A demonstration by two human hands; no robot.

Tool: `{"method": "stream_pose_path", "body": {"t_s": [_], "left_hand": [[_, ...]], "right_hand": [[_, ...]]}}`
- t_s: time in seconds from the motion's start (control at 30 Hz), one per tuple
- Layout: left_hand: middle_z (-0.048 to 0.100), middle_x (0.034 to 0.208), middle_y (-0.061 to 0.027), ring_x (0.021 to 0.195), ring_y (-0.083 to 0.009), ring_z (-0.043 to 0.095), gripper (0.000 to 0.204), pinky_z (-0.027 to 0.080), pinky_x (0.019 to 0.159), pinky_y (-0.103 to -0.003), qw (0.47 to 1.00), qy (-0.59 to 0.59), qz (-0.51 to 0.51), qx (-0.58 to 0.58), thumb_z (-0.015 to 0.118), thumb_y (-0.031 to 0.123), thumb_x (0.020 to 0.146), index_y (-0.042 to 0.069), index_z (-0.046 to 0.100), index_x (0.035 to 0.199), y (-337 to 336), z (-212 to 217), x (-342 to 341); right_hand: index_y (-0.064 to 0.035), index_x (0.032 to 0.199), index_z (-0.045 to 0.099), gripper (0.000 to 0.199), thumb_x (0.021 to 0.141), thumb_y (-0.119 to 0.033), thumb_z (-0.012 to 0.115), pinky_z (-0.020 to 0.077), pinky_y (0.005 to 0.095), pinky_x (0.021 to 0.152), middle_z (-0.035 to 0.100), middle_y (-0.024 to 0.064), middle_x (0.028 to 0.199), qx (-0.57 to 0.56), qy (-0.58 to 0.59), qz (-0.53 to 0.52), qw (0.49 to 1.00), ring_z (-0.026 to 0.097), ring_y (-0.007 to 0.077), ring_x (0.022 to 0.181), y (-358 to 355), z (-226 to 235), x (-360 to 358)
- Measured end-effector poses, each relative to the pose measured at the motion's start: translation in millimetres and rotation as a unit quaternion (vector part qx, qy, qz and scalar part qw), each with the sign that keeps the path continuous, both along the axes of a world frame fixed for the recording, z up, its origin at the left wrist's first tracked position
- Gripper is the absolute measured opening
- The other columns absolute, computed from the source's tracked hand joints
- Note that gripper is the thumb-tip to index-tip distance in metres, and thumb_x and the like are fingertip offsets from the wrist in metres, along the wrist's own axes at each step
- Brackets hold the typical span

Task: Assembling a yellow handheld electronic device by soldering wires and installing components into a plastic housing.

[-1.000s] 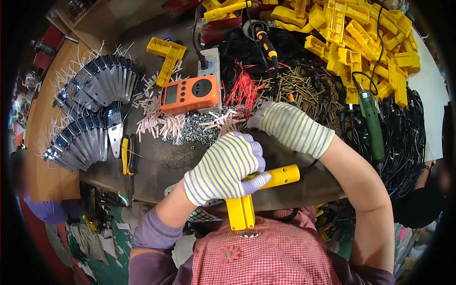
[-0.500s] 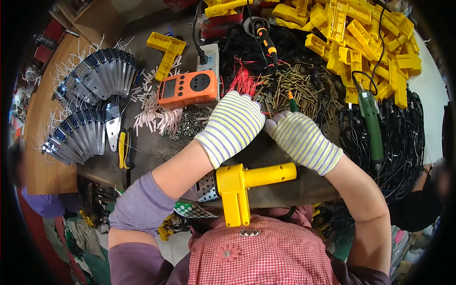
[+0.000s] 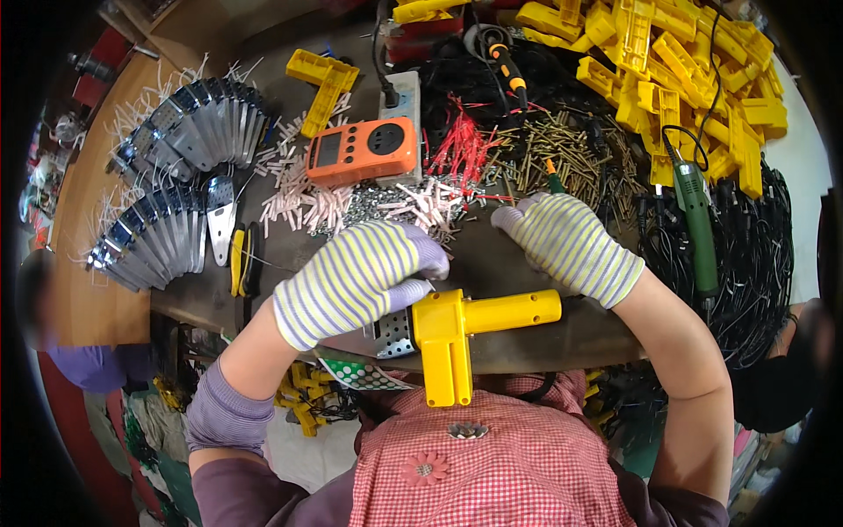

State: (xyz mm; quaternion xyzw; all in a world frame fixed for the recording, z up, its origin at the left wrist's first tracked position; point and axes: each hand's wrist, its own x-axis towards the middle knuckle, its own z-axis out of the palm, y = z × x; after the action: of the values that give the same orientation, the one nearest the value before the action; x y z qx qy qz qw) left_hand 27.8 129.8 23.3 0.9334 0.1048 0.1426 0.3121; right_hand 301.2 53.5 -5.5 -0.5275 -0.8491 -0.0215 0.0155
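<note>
A yellow plastic pistol-shaped housing (image 3: 446, 342), joined to a perforated metal plate (image 3: 394, 335), lies at the table's near edge. Beside its upper left end is my left hand (image 3: 351, 279) in a striped glove, thumb and fingers apart, with nothing visible between them. My right hand (image 3: 575, 246), gloved alike, rests on the table just nearer than the pile of brass-coloured screws (image 3: 566, 154). Its fingers are curled together, and whatever they hold is hidden. A green handle with an orange tip (image 3: 553, 178) stands just beyond the right fingers.
An orange meter (image 3: 362, 151) lies against a power strip (image 3: 402, 97), with pale short tubes (image 3: 303, 198) around it. Metal plates with wires (image 3: 189, 132) fan out at left, near yellow-handled pliers (image 3: 237, 261). A green electric screwdriver (image 3: 694, 220) and yellow housings (image 3: 676, 70) are at right.
My left hand has come back from the red wires toward me, down to the yellow housing, uncovering small pale tubes. My right hand has stayed near the screws, now apart from the left.
</note>
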Motion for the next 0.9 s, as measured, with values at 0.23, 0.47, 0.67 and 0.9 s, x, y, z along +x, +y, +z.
{"method": "stream_pose_path", "body": {"t_s": [0.23, 0.47, 0.67, 0.9], "left_hand": [[0.069, 0.097, -0.0103, 0.091, -0.0317, 0.065, 0.022, 0.052, 0.084, -0.041, 0.999, -0.005, -0.03, 0.02, 0.071, 0.013, 0.084, 0.007, 0.067, 0.104, -7, 2, 0], [0.067, 0.085, -0.0079, 0.083, -0.0277, 0.066, 0.014, 0.053, 0.076, -0.04, 0.976, -0.095, 0.057, 0.186, 0.072, 0.009, 0.077, 0.008, 0.07, 0.09, 11, -13, 32], [0.07, 0.081, -0.0103, 0.079, -0.0296, 0.069, 0.015, 0.052, 0.069, -0.041, 0.901, 0.203, 0.055, 0.379, 0.059, 0.016, 0.084, 0.01, 0.072, 0.088, 11, -25, 103], [0.069, 0.081, -0.0118, 0.078, -0.0297, 0.07, 0.016, 0.053, 0.066, -0.043, 0.914, 0.159, 0.063, 0.368, 0.055, 0.014, 0.089, 0.007, 0.07, 0.09, 15, -30, 106]], "right_hand": [[-0.0094, 0.113, 0.058, 0.038, 0.079, 0.005, 0.065, 0.052, 0.0264, 0.065, 0.058, -0.0003, 0.081, -0.075, 0.464, -0.145, 0.87, 0.059, 0.0091, 0.069, -29, 30, -8], [-0.0016, 0.115, 0.056, 0.033, 0.084, 0.005, 0.065, 0.0571, 0.0261, 0.078, 0.056, 0.0032, 0.089, -0.261, 0.726, -0.188, 0.608, 0.065, 0.0136, 0.083, -53, 42, -10], [0.0004, 0.108, 0.06, 0.025, 0.085, 0.004, 0.068, 0.0592, 0.0291, 0.071, 0.062, 0.0063, 0.087, -0.256, 0.771, -0.195, 0.55, 0.07, 0.0184, 0.079, -65, 44, -21], [0.0039, 0.104, 0.062, 0.017, 0.088, 0.007, 0.067, 0.0598, 0.0284, 0.071, 0.066, 0.0094, 0.087, -0.414, 0.741, -0.185, 0.495, 0.071, 0.0171, 0.08, -119, 44, -67]]}}
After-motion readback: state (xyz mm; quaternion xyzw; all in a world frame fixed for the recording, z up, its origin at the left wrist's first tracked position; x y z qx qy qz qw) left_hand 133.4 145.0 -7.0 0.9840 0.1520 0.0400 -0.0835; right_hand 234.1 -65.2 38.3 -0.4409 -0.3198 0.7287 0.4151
